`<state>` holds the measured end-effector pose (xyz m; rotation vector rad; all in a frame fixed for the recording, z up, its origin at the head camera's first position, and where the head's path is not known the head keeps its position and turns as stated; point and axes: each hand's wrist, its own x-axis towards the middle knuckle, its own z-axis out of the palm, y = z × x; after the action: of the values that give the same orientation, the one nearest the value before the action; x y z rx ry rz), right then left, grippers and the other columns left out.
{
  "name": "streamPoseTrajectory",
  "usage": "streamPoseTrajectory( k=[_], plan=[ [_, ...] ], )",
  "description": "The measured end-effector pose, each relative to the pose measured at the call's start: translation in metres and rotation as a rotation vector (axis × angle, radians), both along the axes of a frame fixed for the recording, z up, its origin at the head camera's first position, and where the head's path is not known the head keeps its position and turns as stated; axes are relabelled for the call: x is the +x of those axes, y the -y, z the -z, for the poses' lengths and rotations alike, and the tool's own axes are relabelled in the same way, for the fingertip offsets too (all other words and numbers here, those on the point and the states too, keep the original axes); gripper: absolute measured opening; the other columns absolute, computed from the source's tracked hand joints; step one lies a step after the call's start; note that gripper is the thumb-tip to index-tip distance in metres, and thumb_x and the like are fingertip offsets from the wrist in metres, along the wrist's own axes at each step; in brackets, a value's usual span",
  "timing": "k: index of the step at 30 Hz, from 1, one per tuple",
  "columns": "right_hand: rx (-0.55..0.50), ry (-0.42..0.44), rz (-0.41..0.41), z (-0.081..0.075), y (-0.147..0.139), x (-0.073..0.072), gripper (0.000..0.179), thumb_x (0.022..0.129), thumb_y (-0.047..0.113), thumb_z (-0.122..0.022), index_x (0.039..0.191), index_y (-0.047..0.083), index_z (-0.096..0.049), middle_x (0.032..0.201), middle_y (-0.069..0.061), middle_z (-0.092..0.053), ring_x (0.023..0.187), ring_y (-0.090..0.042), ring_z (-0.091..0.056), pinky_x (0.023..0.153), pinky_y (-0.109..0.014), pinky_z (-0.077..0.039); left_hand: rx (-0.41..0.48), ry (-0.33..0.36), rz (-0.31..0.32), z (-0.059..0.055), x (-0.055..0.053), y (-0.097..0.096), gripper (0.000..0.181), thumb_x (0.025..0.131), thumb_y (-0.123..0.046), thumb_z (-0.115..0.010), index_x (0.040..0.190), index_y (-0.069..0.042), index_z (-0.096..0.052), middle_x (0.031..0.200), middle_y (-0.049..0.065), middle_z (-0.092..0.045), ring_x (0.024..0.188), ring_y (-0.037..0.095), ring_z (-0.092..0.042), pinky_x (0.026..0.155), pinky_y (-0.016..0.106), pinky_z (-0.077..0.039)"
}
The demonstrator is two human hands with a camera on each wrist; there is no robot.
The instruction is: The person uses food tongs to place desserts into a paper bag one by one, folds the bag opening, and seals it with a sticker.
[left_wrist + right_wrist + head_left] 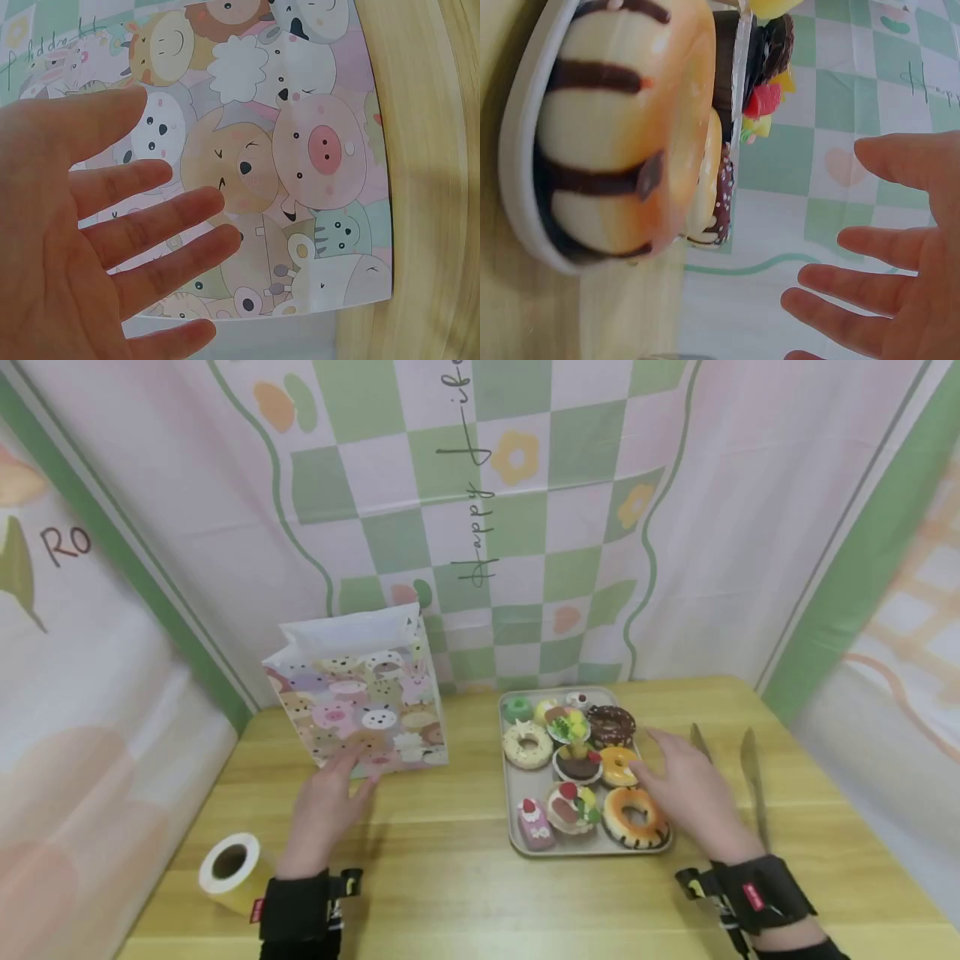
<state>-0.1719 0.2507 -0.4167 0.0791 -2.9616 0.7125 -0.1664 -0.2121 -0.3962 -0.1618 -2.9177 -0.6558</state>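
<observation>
A paper gift bag (360,702) printed with cartoon animals stands upright at the back left, its top open. My left hand (330,802) is at its lower front, fingers spread and relaxed; in the left wrist view the fingers overlap the printed front. On the right, my right hand (686,785) hovers beside the tray (525,777), fingers extended and holding nothing. Nearest to it are an orange-glazed donut (618,767) and a larger striped donut (622,127) at the tray's front right corner. A chocolate donut (611,727) lies farther back.
Several toy cakes fill the tray, among them a cream donut (528,745), a chocolate cupcake (577,767) and a pink cake slice (535,827). A tape roll (232,868) stands front left. Right of the tray lie a knife (756,785) and another metal utensil (699,742). A curtain hangs behind.
</observation>
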Motion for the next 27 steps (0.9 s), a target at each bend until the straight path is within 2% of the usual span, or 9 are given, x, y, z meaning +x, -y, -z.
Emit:
streamPoseTrajectory(
  k=[5,8,14,22,27],
  plan=[
    [-0.022,-0.004,0.021,0.004,-0.011,0.007,0.067,0.106,0.039,-0.060,0.156,-0.003,-0.042,0.156,-0.039,-0.041,0.138,-0.062,-0.043,0.109,-0.080,-0.037,0.009,-0.038,-0.003,0.000,0.000,-0.001,0.054,0.103,-0.023,-0.067,0.150,-0.001,-0.053,0.148,0.026,-0.060,0.127,0.046,-0.065,0.109,0.064,-0.053],
    [-0.017,-0.008,0.034,0.007,-0.019,0.010,0.066,0.107,0.039,-0.060,0.154,-0.004,-0.043,0.155,-0.040,-0.041,0.137,-0.063,-0.043,0.108,-0.081,-0.037,0.026,-0.070,-0.014,0.001,0.001,-0.002,0.048,0.103,-0.021,-0.067,0.146,-0.002,-0.057,0.135,0.024,-0.069,0.119,0.042,-0.070,0.102,0.061,-0.058],
    [-0.004,-0.008,0.041,0.012,-0.030,0.014,0.068,0.106,0.042,-0.060,0.153,-0.005,-0.044,0.152,-0.041,-0.043,0.135,-0.064,-0.045,0.107,-0.081,-0.038,0.025,-0.129,-0.021,-0.001,0.001,0.000,0.039,0.102,-0.019,-0.069,0.138,-0.003,-0.064,0.125,0.023,-0.073,0.112,0.040,-0.073,0.096,0.058,-0.061],
    [-0.010,-0.021,0.040,0.022,-0.044,0.015,0.067,0.106,0.034,-0.062,0.151,-0.010,-0.043,0.150,-0.044,-0.042,0.133,-0.067,-0.042,0.109,-0.081,-0.035,0.000,-0.316,0.047,-0.006,-0.001,0.006,0.034,0.100,-0.013,-0.070,0.131,0.002,-0.067,0.110,0.022,-0.077,0.099,0.040,-0.076,0.085,0.056,-0.064],
    [-0.012,0.010,0.066,0.027,-0.053,0.015,0.069,0.107,0.037,-0.060,0.152,-0.011,-0.041,0.151,-0.045,-0.040,0.133,-0.067,-0.041,0.108,-0.082,-0.035,-0.007,-0.412,0.070,-0.006,-0.004,0.005,0.031,0.096,-0.008,-0.073,0.124,0.003,-0.071,0.107,0.021,-0.078,0.095,0.038,-0.076,0.083,0.054,-0.065]
  ],
)
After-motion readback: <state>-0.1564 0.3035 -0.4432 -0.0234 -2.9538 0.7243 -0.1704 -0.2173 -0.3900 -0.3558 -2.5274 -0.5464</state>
